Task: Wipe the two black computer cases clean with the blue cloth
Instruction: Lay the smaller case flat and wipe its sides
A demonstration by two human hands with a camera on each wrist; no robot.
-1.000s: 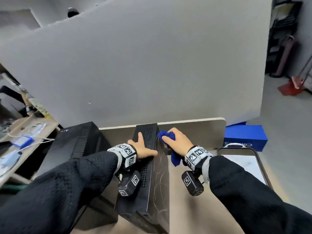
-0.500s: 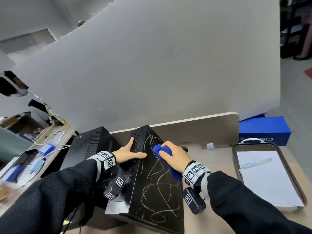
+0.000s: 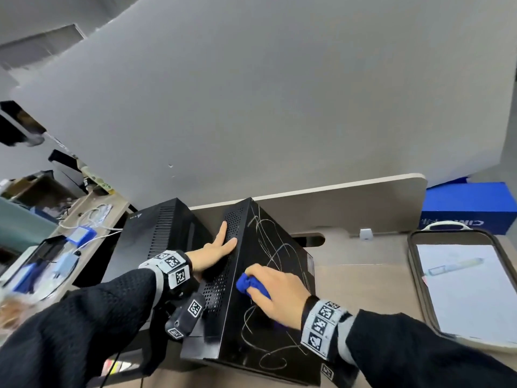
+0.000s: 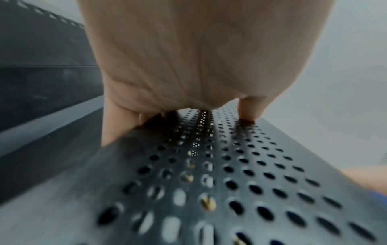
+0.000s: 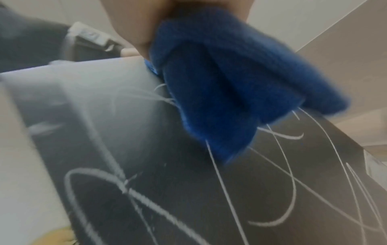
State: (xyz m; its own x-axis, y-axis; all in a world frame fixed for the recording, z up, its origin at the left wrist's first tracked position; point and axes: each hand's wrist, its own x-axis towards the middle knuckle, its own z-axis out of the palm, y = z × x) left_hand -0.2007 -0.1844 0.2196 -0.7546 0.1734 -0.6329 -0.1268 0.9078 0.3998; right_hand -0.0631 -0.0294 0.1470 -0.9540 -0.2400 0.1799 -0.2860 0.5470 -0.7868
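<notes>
Scrubbing across the scribbled side panel, the right hand (image 3: 275,289) has the cloth (image 3: 251,285) bunched in curled fingers, pressed on the near case (image 3: 268,317) at about 7 o'clock from the table's centre. The left hand (image 3: 215,250) lies flat, fingers straight, on the perforated top panel (image 4: 230,174), bracing, holding nothing. The case looks tipped onto an edge, so here's the danger: lean too hard on the cloth and, I judge, the case could slide or roll toward 3 o'clock, since only a flat palm steadies it. White marks (image 5: 293,190) run all over the panel; a wadded cloth covers little, so streaks may get missed. The second case (image 3: 165,233) stands just beside at 9 o'clock, not yet being wiped. A tray (image 3: 414,275) with paper sits at 3 o'clock, well apart.
</notes>
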